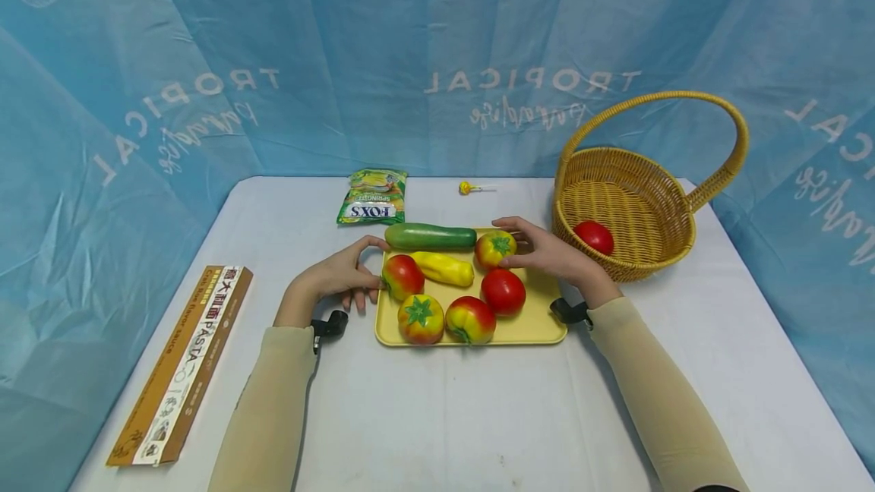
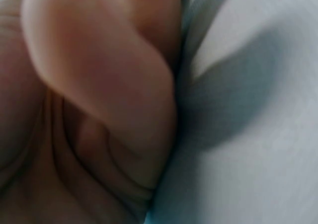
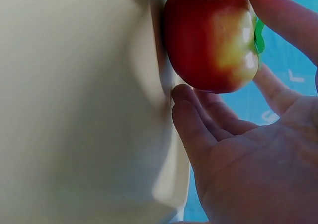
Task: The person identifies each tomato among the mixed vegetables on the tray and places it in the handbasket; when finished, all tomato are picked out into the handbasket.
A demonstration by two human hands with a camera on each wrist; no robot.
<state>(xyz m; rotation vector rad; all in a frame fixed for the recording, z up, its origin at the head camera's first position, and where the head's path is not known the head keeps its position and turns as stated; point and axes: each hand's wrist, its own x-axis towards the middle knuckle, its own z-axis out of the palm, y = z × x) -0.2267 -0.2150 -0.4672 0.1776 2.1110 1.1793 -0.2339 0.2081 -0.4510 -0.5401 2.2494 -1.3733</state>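
A yellow tray holds several pieces of fruit and vegetable. At its back right my right hand curves round a red-and-yellow persimmon with a green leafy top, thumb on the near side and index finger behind. The right wrist view shows this persimmon between thumb and fingers, the lower fingers loosely below. My left hand is at the tray's left edge, thumb tip close beside another persimmon, index finger arched near the cucumber. In the left wrist view only bent fingers over white cloth show.
A wicker basket with a tall handle and a red tomato inside stands at the back right. A green snack bag and a lollipop lie behind the tray, a long pasta box at left. Blue curtains surround the table.
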